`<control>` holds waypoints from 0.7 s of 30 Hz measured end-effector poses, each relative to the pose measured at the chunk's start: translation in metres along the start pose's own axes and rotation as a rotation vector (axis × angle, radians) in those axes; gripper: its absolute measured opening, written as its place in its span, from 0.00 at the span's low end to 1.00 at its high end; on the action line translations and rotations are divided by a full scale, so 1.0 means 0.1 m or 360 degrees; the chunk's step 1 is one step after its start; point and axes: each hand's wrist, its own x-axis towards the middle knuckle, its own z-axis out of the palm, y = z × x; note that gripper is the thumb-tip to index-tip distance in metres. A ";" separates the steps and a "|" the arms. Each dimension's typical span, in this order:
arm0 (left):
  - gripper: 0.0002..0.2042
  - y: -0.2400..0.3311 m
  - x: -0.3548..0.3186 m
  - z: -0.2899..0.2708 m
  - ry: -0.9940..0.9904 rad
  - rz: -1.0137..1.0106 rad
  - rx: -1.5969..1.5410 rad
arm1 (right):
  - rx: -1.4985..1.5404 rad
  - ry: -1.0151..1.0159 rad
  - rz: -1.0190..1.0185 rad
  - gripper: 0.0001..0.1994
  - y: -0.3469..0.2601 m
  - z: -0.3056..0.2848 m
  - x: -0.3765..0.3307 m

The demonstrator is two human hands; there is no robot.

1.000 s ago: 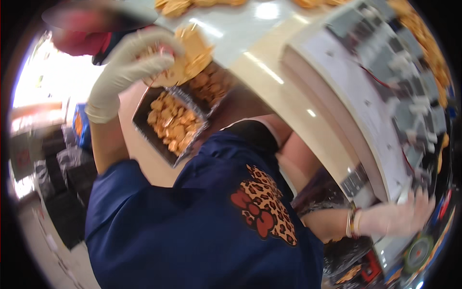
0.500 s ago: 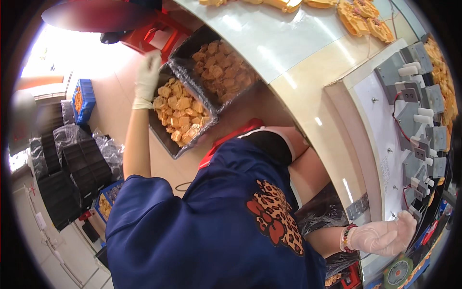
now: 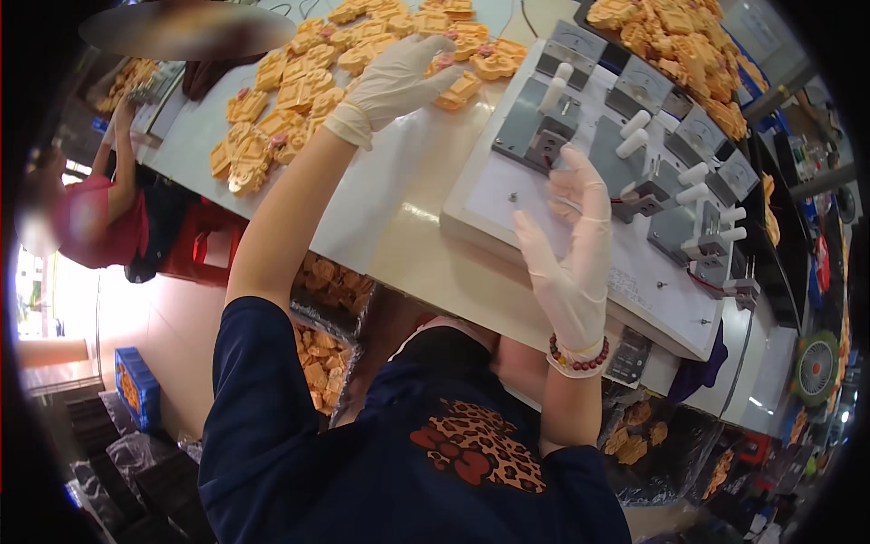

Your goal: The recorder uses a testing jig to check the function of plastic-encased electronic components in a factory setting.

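Note:
My left hand [image 3: 391, 89], in a pale glove, reaches over the table to the spread of yellow-orange moulded plastic parts [image 3: 304, 91]. Its fingers are apart beside a part [image 3: 458, 91] with a reddish spot close by; no part is seen lifted. My right hand [image 3: 575, 258], also gloved and with a bead bracelet at the wrist, hovers over a white test board [image 3: 480, 195]. Its thumb stands away from the slightly bent fingers, and nothing shows between them. The fingertips are near a grey clamp block [image 3: 548, 145] in a row of such blocks with white handles and dial meters [image 3: 575, 41].
A heap of yellow-orange parts [image 3: 671, 45] lies behind the meters. Lined bins of parts [image 3: 322, 363] stand below the table's edge. A co-worker in a red shirt [image 3: 91, 222] sits at far left. A blue crate [image 3: 136, 385] is on the floor, and a green fan [image 3: 817, 367] at right.
My left hand has come from above the floor bins to the parts on the table. My right hand has moved from the board's near end to over its middle, and my view has turned toward the table.

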 end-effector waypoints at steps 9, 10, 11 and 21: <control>0.22 -0.01 0.40 0.30 -0.0866 -0.0129 -0.0118 | 0.0129 0.0061 -0.0390 0.35 0.14 0.05 0.21; 0.22 -0.02 0.37 0.28 -0.0871 -0.0130 -0.0114 | 0.0135 0.0063 -0.0387 0.35 0.14 0.04 0.20; 0.22 0.00 0.34 0.27 -0.0914 -0.0252 -0.0252 | 0.0137 0.0009 -0.0406 0.34 0.15 0.02 0.20; 0.25 0.14 0.27 -0.32 -0.0457 -0.0865 -0.2679 | 0.0411 -0.0075 -0.0250 0.34 0.09 0.03 0.16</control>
